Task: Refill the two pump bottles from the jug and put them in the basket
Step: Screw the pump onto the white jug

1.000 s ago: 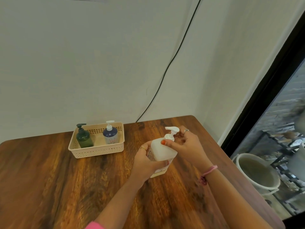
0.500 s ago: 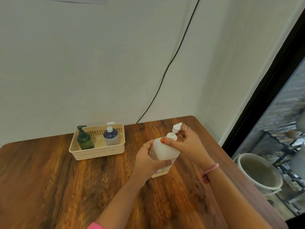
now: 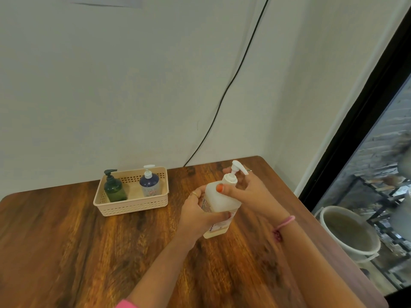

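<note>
Right of centre in the frame, the left hand (image 3: pixel 195 216) wraps its fingers around the body of a white pump jug (image 3: pixel 219 204) standing on the wooden table (image 3: pixel 77 252). The right hand (image 3: pixel 249 194) grips the pump collar, thumb on the jug's shoulder; its far fingers are partly hidden, probably curled behind the neck. At centre left, a beige basket (image 3: pixel 133 206) holds a green pump bottle (image 3: pixel 114 188) and a blue pump bottle (image 3: pixel 150 184), both upright.

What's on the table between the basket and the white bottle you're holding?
Nothing: in the head view the stretch of table between the basket and the white pump bottle is bare wood. Only the left hand gripping the bottle's near side intrudes.
</note>
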Demonstrator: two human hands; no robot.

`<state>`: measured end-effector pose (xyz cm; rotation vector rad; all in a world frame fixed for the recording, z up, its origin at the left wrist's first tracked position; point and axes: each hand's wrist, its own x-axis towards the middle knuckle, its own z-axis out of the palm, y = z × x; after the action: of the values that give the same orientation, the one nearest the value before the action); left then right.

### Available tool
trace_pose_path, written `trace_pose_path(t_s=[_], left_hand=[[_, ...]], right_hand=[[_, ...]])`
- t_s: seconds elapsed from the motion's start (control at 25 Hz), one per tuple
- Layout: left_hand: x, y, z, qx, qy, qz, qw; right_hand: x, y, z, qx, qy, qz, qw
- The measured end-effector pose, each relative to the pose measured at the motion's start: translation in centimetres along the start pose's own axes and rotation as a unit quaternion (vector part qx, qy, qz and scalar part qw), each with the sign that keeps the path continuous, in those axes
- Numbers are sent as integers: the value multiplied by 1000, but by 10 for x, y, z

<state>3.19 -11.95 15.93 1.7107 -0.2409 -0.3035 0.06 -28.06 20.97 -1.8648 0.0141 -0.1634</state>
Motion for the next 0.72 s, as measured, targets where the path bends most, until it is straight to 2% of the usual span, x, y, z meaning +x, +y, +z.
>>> trace_pose_path(t_s=[0.08,0.16,0.44,0.64,0.72], left_hand=[[-1,2,-3,-3,-1,7,1000],[-1,3,-5,-3,-9,13,1000],[-1,9,-7,-16,-21,20,999],[0,10,-5,-15,-18,15,1000],[0,10,-6,-20,-20,15,999]], right_hand=[[-1,0,-10,65,-108,12,992],[-1,3,-17,95,-121,11,988],[3,3,-16,144,-48,-19,988],[3,-1,6,76,55,-12,996],[4,-2,3,58,40,-7,997]])
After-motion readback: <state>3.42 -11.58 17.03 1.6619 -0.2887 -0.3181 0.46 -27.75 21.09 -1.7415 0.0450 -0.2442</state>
